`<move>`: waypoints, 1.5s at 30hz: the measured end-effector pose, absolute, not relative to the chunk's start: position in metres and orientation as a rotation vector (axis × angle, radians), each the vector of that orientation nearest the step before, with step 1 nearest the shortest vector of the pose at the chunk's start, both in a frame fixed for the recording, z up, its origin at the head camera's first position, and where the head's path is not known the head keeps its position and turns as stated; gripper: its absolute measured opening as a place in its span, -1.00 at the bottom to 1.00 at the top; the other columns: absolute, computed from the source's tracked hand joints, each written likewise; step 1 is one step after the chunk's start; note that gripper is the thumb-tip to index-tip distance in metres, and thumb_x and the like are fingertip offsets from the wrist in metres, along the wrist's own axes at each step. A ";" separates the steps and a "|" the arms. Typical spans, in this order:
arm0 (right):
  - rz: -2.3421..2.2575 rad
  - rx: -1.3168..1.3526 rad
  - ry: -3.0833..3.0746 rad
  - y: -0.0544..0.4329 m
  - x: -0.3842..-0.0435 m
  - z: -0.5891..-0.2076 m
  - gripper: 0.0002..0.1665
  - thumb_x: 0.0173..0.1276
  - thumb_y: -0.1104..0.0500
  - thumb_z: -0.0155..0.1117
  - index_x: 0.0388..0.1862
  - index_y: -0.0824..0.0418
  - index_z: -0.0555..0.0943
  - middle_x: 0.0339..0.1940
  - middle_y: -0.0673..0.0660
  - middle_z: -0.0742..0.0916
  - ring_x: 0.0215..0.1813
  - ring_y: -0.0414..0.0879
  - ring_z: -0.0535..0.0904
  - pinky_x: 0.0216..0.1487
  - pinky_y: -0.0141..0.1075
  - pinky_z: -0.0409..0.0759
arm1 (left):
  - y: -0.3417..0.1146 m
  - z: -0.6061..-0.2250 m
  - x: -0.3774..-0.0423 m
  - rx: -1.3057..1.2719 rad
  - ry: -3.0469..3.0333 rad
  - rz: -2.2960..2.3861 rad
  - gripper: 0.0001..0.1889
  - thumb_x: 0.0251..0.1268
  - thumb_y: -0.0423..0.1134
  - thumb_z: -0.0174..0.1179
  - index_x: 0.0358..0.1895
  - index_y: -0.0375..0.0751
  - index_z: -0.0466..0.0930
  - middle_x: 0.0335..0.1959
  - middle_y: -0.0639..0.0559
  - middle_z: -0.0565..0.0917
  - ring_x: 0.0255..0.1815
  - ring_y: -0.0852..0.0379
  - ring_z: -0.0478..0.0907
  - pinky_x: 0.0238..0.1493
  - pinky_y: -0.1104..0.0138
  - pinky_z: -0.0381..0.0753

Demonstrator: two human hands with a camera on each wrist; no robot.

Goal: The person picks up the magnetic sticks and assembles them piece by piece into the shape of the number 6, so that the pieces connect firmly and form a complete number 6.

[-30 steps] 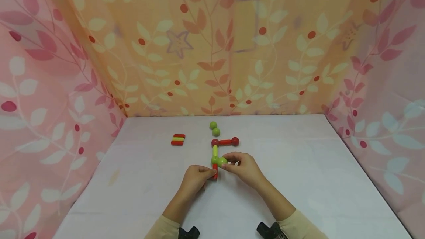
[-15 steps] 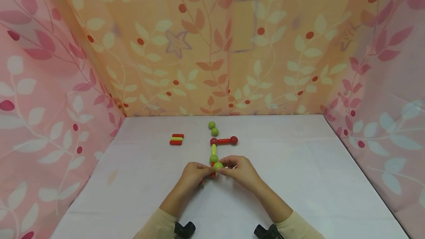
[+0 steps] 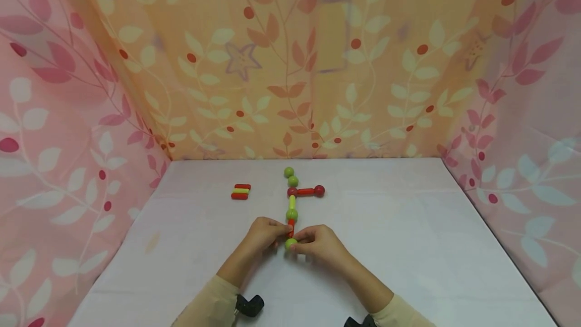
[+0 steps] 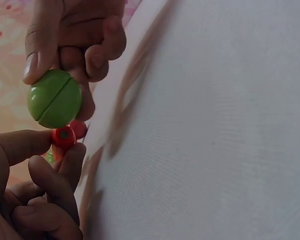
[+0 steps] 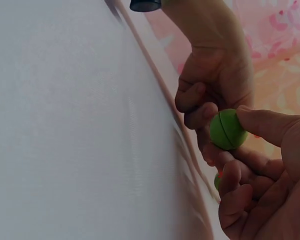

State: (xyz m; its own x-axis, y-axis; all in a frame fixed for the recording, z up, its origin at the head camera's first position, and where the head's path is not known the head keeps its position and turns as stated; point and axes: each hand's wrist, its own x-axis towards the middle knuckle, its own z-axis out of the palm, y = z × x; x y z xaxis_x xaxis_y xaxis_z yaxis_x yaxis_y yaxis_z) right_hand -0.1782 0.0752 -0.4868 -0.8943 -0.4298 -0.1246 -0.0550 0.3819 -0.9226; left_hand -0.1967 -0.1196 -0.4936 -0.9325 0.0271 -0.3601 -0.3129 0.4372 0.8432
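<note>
My left hand (image 3: 263,234) pinches a short red rod (image 3: 291,224) between thumb and finger. In the left wrist view, that rod's round end (image 4: 64,135) shows a small grey disc. My right hand (image 3: 323,242) pinches a green ball (image 3: 291,244) with a seam round it, just on the near side of the rod's end. Whether ball and rod touch, I cannot tell. Beyond the rod, in line with it, come another green ball (image 3: 292,214), a yellow-green rod (image 3: 292,202) and a red ball (image 3: 292,192). From there a red rod (image 3: 306,192) runs right to a second red ball (image 3: 320,191).
Two loose green balls (image 3: 291,176) lie behind the joined pieces. To the left, two red rods and a yellow-green rod (image 3: 241,191) lie side by side on the white table (image 3: 408,241). A flowered cloth (image 3: 204,90) rises at the table's back edge.
My right hand has brought the green ball from beside the joined green ball toward me, to the red rod's near end. My left hand keeps its pinch on the rod, shifting slightly.
</note>
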 end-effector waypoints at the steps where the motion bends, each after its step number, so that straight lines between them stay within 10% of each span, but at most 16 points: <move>1: -1.512 -0.412 2.298 0.074 -0.178 -0.488 -0.65 -0.02 -0.10 0.44 -0.30 0.06 0.68 -0.44 -0.04 0.72 -0.36 -0.15 0.61 -0.37 -0.25 0.52 | -0.120 -0.494 -0.197 -0.243 2.370 1.502 -0.68 -0.05 0.14 0.31 -0.47 -0.04 0.72 -0.56 0.03 0.62 -0.74 0.15 0.34 -0.73 0.40 0.22; 30: -1.607 -0.118 2.189 0.069 -0.178 -0.501 -0.61 -0.08 -0.19 0.44 -0.35 0.03 0.71 -0.80 0.03 0.52 -0.83 -0.20 0.27 -0.84 -0.41 0.16 | -0.119 -0.492 -0.198 -0.204 2.333 1.529 -0.67 -0.08 0.15 0.32 -0.49 -0.05 0.72 -0.63 0.01 0.58 -0.74 0.15 0.32 -0.72 0.40 0.19; 45: -1.649 -0.058 2.069 0.071 -0.177 -0.506 -0.57 -0.06 -0.22 0.40 -0.34 0.06 0.71 -0.53 0.13 0.69 -0.85 -0.23 0.26 -0.85 -0.42 0.17 | -0.117 -0.499 -0.194 -0.220 2.356 1.530 -0.66 -0.08 0.16 0.31 -0.49 -0.05 0.71 -0.80 0.06 0.42 -0.79 0.17 0.26 -0.77 0.41 0.13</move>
